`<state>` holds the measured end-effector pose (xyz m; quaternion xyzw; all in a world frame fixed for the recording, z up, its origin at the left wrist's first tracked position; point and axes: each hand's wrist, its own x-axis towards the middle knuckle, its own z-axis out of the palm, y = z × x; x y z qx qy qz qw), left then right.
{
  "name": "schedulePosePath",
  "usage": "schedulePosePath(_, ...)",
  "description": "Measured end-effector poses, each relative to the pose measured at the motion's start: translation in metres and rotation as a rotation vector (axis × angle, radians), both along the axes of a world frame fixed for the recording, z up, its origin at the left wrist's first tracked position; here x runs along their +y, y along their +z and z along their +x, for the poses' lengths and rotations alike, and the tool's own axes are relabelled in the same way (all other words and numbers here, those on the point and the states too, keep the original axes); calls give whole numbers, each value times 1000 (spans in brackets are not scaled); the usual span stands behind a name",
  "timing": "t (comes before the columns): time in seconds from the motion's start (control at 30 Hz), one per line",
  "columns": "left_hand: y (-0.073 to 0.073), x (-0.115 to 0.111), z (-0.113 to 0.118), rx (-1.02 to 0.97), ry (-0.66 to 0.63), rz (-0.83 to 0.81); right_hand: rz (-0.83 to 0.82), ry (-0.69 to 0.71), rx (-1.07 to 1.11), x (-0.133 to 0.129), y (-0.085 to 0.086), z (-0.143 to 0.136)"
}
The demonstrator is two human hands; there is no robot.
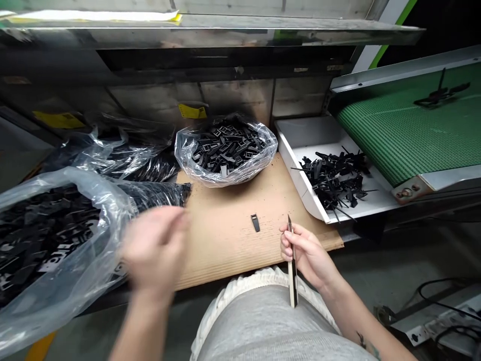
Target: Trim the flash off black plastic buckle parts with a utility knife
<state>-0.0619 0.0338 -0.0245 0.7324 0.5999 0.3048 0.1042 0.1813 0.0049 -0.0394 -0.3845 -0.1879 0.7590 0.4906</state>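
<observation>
We grip a slim craft knife (291, 281) in our right hand (305, 246), with the fingers closed firmly around its handle. The blade (289, 220) pokes out past our fingertips, pointing away from us, and the handle's other end reaches back from the fingers over our grey shirt (259, 326). Just left of those fingers, and not touching them, a single small black clip (255, 223) lies on the cardboard sheet (221, 245).

We see our left hand (156, 248) only as a blur beside the rim of the big clear bag (116, 200); its fingers look curled, but we cannot tell whether they are pressed together, whether they hold anything, or whether they touch the plastic. That bag, left of the left fingers, is full of black pieces (48, 220).

Beyond the fingers of both hands, and between them, we have a smaller clear bag (183, 150) on the cardboard, heaped with black clips (229, 145). Ahead and to the right of our right fingers stands a white tray (291, 148) with a tangle of spiky black parts (334, 175). Farther right of those fingers, past the tray, we see a green belt (409, 125) carrying one black part (438, 95)
</observation>
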Motion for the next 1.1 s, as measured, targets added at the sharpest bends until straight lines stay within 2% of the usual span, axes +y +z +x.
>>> schedulePosePath(0.03, -17, 8, 23, 37, -7, -123, 11, -19, -13, 1, 2, 1)
schedulePosePath(0.1, -55, 25, 66, 72, -27, -255, 40, -35, -72, 1, 5, 4)
schedulePosePath(0.17, -85, 41, 97, 94, -19, -338, 86, -38, -173, -2, 4, 7)
schedulePosePath(0.23, -99, 50, 109, 96, -24, -373, 143, -39, -288, -6, 0, 10)
schedulePosePath(0.27, -99, 50, 109, 88, -36, -378, 167, -36, -345, -7, -3, 11)
schedulePosePath(0.33, -84, 42, 102, 51, -85, -376, 192, -30, -457, -10, -8, 13)
schedulePosePath(0.43, -43, 15, 86, -45, -190, -352, 174, -17, -590, -8, -5, 10)
schedulePosePath(0.53, -4, -15, 75, -136, -261, -305, 242, 68, -636, -3, 9, -3)
schedulePosePath(0.63, 17, -30, 65, -346, -254, -266, 433, 159, -663, 4, 26, -22)
schedulePosePath(0.73, 23, -35, 56, -487, -218, -192, 642, 184, -832, 7, 37, -32)
schedulePosePath(0.87, 24, -43, 50, -340, -139, 127, 815, 251, -1112, -1, 46, -29)
schedulePosePath(0.93, 24, -49, 50, -262, -103, 266, 879, 237, -1219, -8, 47, -26)
schedulePosePath(1.1, 23, -52, 52, -167, -128, 384, 1037, 114, -1390, -18, 42, -29)
